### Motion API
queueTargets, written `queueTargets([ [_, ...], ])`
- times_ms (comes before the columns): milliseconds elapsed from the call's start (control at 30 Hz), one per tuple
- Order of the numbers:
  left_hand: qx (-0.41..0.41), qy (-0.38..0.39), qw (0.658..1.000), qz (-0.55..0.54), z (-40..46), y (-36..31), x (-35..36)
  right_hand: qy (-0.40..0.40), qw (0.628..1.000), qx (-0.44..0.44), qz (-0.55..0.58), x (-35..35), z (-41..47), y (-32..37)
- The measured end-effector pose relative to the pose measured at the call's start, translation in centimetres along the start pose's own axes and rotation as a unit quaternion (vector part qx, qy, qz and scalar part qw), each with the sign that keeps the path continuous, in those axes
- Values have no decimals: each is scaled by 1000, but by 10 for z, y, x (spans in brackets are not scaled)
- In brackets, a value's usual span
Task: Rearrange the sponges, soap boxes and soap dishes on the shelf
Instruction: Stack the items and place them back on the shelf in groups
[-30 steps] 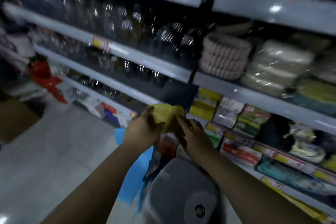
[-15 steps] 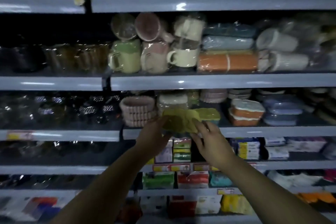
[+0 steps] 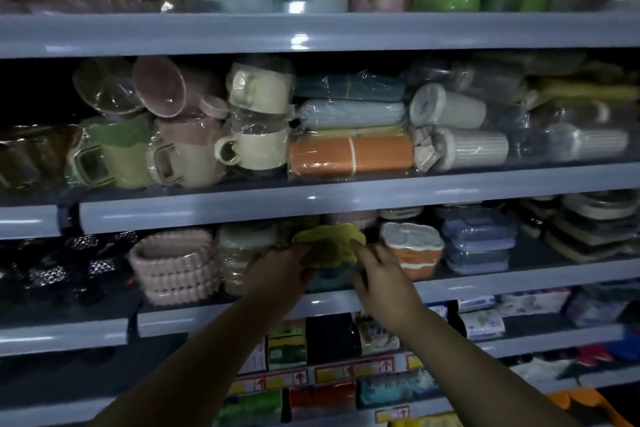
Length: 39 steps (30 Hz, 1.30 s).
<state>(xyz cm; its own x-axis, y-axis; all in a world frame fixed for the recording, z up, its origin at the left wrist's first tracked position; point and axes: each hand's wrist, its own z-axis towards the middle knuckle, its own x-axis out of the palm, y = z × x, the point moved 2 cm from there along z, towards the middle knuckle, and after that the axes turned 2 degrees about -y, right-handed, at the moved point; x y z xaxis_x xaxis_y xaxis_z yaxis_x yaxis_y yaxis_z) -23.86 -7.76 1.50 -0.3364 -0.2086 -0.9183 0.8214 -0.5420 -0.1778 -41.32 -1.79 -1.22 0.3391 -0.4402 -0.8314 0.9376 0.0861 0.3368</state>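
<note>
We can read no labels. Both arms reach up; our left hand (image 3: 280,274) and right hand (image 3: 384,282) grip the yellow dish (image 3: 329,243) at the shelf (image 3: 485,284).

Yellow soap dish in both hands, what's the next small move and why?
Probably ease the yellow soap dish down and back onto the teal dish below. Left hand and right hand hold it just above that stack, between neighbouring stacks.

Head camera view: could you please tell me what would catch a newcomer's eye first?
Both hands, left hand and right hand, hold a yellow scalloped plastic soap dish at mid-shelf. Left of it sits a stack of pink ribbed soap dishes; one shelf up lies a bright orange wrapped roll.
</note>
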Motion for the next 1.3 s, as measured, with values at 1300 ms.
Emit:
queueTargets([
  [1300,3,69,979,193,19,-4,53,125,992,8,-1,57,28,-52],
])
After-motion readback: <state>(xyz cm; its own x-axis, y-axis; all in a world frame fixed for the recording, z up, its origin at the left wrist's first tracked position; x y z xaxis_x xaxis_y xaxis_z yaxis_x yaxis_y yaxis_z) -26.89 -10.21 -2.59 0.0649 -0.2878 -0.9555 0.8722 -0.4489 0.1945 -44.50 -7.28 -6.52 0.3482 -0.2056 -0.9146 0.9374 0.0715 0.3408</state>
